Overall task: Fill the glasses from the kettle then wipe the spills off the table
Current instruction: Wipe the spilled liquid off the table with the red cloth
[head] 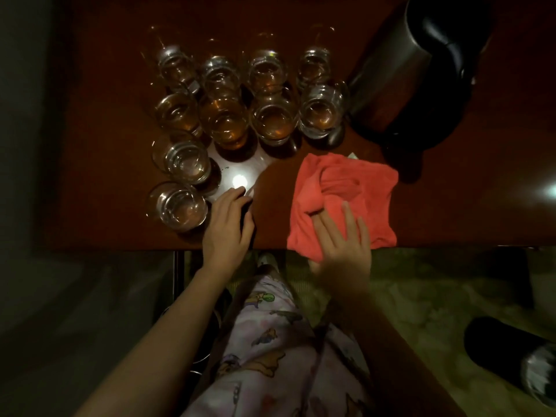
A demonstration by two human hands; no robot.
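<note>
While rumpled under the right hand (340, 248), the cloth (346, 200) is coral-red

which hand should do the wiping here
Right. The right hand already lies on the red cloth at the table edge. The left hand rests bare beside the glasses, no cloth under it.

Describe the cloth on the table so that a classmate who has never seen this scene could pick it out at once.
Start at the tall dark kettle at the table's far right, then come toward the near table edge. There lies the cloth, crumpled, with the right hand resting on its near corner. It is the only soft, coral-red thing; the glasses to its left are clear and hard.
</note>
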